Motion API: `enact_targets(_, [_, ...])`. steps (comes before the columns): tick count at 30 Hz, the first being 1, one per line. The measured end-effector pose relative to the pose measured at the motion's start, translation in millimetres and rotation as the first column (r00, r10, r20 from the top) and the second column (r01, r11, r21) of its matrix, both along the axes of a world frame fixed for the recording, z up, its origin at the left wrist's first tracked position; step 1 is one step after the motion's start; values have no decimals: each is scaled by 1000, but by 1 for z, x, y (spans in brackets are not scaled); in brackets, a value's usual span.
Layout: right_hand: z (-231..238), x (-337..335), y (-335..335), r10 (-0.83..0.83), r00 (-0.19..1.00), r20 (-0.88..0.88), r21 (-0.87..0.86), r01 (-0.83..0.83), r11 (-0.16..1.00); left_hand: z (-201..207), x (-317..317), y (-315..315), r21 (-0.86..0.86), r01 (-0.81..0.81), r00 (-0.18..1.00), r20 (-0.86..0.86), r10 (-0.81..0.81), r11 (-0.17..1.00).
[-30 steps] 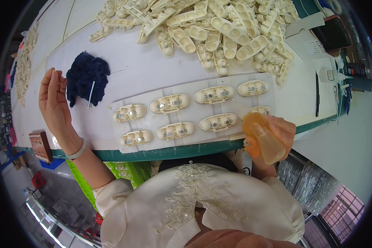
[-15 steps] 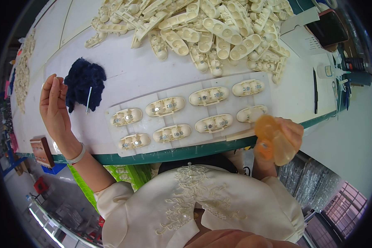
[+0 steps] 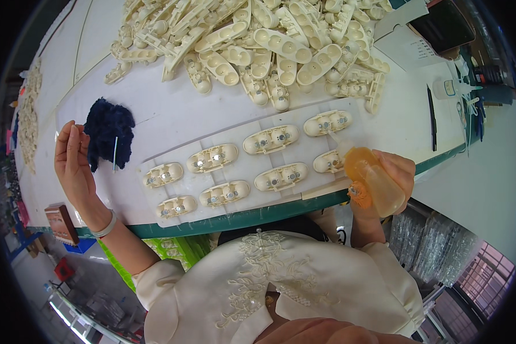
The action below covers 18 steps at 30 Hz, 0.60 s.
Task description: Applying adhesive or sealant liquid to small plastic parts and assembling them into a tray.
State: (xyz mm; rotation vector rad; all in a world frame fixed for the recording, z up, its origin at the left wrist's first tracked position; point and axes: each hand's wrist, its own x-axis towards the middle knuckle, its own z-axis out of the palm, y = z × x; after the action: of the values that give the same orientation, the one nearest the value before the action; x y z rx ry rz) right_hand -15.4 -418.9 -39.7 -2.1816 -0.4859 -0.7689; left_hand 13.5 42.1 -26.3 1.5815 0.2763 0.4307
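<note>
My right hand (image 3: 394,178) is wrapped round an amber squeeze bottle (image 3: 378,186), tilted with its pale nozzle toward the far right cream plastic part (image 3: 327,122). Whether the nozzle tip touches that part I cannot tell. Several such oblong cream parts, each with small silvery discs, sit in two rows on a whitish flat board (image 3: 223,175). My left hand (image 3: 74,163) is raised at the left with its fingers drawn together; anything between them is too small to make out. Beside it lies a dark blue fluffy cloth (image 3: 106,126) with a thin metal rod (image 3: 116,152) on it.
A big heap of loose cream parts (image 3: 284,46) covers the far side of the table. At the right are a black pen (image 3: 432,120), a white bottle (image 3: 444,89) and a dark-screened device (image 3: 444,26). A brown wooden block (image 3: 61,223) stands near the left edge.
The squeeze bottle in my right hand has turned, so its nozzle now points at the far right part. My left hand stays beside the cloth. The whole view has shifted slightly.
</note>
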Motion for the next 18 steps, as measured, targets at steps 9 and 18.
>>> enact_targets(9, [-2,4,0,10,1000,-24,126,-7,992,3,3,-5,12,4,1000,-22,-4,1000])
enact_targets(18, [-8,12,-17,-52,996,69,234,34,972,3,0,0,35,-15,1000,-25,16,999])
